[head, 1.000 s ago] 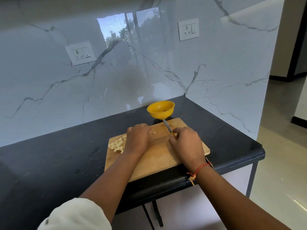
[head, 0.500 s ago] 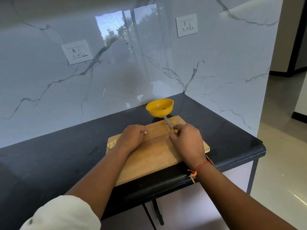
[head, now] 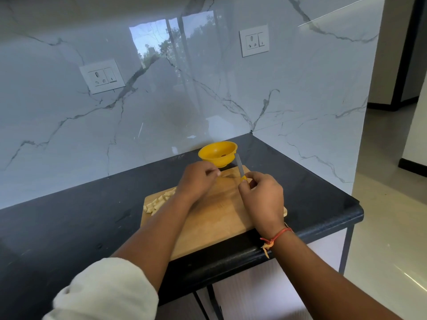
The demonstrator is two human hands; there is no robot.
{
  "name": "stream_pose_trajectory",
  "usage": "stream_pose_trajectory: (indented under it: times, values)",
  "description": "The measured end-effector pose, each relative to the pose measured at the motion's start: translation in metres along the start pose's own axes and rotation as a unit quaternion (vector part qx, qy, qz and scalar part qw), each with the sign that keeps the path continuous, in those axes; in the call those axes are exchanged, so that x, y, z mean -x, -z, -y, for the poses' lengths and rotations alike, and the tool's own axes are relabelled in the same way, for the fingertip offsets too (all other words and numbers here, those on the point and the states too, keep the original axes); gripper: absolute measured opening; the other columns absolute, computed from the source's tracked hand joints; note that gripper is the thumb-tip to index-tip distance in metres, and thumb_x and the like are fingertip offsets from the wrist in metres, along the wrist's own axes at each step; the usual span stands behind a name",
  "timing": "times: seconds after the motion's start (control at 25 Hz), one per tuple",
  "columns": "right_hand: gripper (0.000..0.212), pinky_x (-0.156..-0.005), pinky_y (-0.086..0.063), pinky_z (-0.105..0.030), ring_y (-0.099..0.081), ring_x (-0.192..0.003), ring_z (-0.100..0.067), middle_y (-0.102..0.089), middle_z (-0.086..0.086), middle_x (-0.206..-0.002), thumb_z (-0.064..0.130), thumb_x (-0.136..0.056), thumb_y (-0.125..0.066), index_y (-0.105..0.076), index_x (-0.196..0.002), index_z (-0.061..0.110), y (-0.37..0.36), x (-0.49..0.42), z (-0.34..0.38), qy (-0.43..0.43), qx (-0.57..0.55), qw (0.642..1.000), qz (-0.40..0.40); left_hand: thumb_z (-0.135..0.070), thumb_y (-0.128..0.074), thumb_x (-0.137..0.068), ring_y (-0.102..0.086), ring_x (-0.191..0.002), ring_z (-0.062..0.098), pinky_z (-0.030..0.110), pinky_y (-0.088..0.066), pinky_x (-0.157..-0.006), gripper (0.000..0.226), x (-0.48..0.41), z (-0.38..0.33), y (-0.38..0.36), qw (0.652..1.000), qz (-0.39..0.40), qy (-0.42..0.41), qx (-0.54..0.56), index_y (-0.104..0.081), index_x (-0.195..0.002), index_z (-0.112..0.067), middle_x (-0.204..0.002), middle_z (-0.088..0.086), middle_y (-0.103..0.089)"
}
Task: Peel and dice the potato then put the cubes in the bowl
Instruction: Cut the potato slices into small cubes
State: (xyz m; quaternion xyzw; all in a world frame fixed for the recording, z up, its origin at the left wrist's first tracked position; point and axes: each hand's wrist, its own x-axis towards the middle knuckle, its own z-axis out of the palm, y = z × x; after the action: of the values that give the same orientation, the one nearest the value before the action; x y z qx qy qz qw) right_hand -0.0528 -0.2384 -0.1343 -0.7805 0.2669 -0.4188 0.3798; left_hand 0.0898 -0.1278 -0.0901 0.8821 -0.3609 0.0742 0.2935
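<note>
Potato cubes: light, slippery, I judge; scoop from beneath. Right hand grips knife; left hand grip, cannot tell.

No word, brand, label or number can be read here. The socket plate on the marble wall has a small dark mark on its switch. The second socket plate has one too. Both marks are too small to tell what they are.
</note>
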Motion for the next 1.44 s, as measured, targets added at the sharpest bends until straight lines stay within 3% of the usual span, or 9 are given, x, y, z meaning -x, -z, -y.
stream_pose_trajectory:
  times: [0.08,0.2,0.32,0.48,0.64,0.92,1.08,1.24,1.44]
  values:
    - [0.025,-0.06,-0.045,-0.022,-0.057,-0.074,-0.01,-0.062,0.002,-0.086,0.029,-0.093,-0.059,-0.073,-0.112,0.02,0.001,0.0,0.001,-0.007,-0.002,1.0,-0.004,-0.028,-0.065,-0.097,-0.062,-0.116,0.019,0.03,-0.046,-0.093,0.032,-0.005,-0.012,-0.016,0.999,0.047,-0.012,-0.019,-0.067,-0.128,-0.022,-0.126,0.0,-0.068]
    - [0.023,-0.055,-0.037,-0.014,-0.054,-0.071,-0.008,-0.061,0.002,-0.085,0.028,-0.093,-0.059,-0.073,-0.11,0.02,0.002,0.001,0.001,-0.003,0.005,1.0,-0.002,-0.023,-0.058,-0.101,-0.059,-0.121,0.026,0.031,-0.045,-0.096,0.037,-0.015,-0.018,-0.034,0.995,0.082,-0.017,-0.055,-0.059,-0.138,-0.021,-0.134,0.003,-0.064]
    - [0.025,-0.054,-0.039,-0.016,-0.054,-0.07,-0.008,-0.06,0.003,-0.085,0.029,-0.093,-0.059,-0.073,-0.112,0.02,0.0,0.0,0.001,-0.002,0.011,1.0,0.001,-0.023,-0.055,-0.101,-0.062,-0.113,0.026,0.044,-0.05,-0.097,0.029,-0.023,-0.013,-0.043,0.994,0.081,-0.009,-0.075,-0.065,-0.129,-0.022,-0.124,0.002,-0.068]
    - [0.028,-0.055,-0.044,-0.019,-0.055,-0.069,-0.008,-0.06,0.003,-0.085,0.03,-0.093,-0.059,-0.071,-0.117,0.022,-0.002,-0.002,0.0,-0.001,0.017,1.0,0.008,-0.018,-0.059,-0.099,-0.065,-0.102,0.024,0.037,-0.052,-0.086,0.021,-0.028,-0.009,-0.041,0.995,0.059,-0.012,-0.084,-0.074,-0.115,-0.017,-0.111,0.004,-0.072]
    - [0.03,-0.056,-0.047,-0.021,-0.056,-0.069,-0.009,-0.061,0.003,-0.085,0.031,-0.092,-0.059,-0.071,-0.118,0.022,-0.003,-0.002,-0.001,0.001,0.02,1.0,0.014,-0.018,-0.062,-0.098,-0.065,-0.103,0.02,0.03,-0.05,-0.086,0.022,-0.028,-0.008,-0.038,0.996,0.049,-0.01,-0.073,-0.072,-0.118,-0.016,-0.114,0.003,-0.072]
    - [0.029,-0.055,-0.043,-0.018,-0.056,-0.069,-0.008,-0.062,0.003,-0.086,0.031,-0.092,-0.06,-0.071,-0.118,0.022,-0.002,-0.001,-0.001,0.005,0.029,0.999,0.016,-0.015,-0.064,-0.093,-0.063,-0.084,0.018,0.039,-0.056,-0.077,0.006,-0.026,-0.013,-0.037,0.996,0.052,0.004,-0.075,-0.069,-0.097,-0.015,-0.091,0.005,-0.068]
    - [0.029,-0.056,-0.045,-0.019,-0.056,-0.07,-0.009,-0.062,0.003,-0.089,0.031,-0.092,-0.06,-0.072,-0.117,0.022,-0.003,-0.001,0.0,0.004,0.032,0.999,0.017,-0.013,-0.066,-0.093,-0.06,-0.087,0.017,0.032,-0.051,-0.075,0.01,-0.022,-0.014,-0.036,0.999,0.037,0.019,-0.03,-0.062,-0.1,-0.019,-0.094,0.0,-0.065]
    - [0.029,-0.057,-0.044,-0.016,-0.056,-0.071,-0.008,-0.062,0.004,-0.091,0.032,-0.093,-0.06,-0.072,-0.118,0.022,-0.004,-0.002,-0.001,0.003,0.034,0.999,0.019,-0.014,-0.066,-0.095,-0.066,-0.094,0.019,0.034,-0.054,-0.084,0.019,-0.022,-0.016,-0.032,0.999,0.043,0.011,-0.017,-0.072,-0.112,-0.016,-0.102,0.003,-0.073]
    - [0.029,-0.055,-0.041,-0.013,-0.056,-0.07,-0.008,-0.062,0.003,-0.091,0.031,-0.094,-0.06,-0.072,-0.118,0.022,-0.005,-0.002,-0.002,0.007,0.034,0.999,0.019,-0.023,-0.065,-0.097,-0.067,-0.088,0.016,0.037,-0.056,-0.084,0.017,-0.021,-0.014,-0.031,1.0,0.025,0.015,-0.012,-0.079,-0.105,-0.017,-0.099,0.001,-0.076]
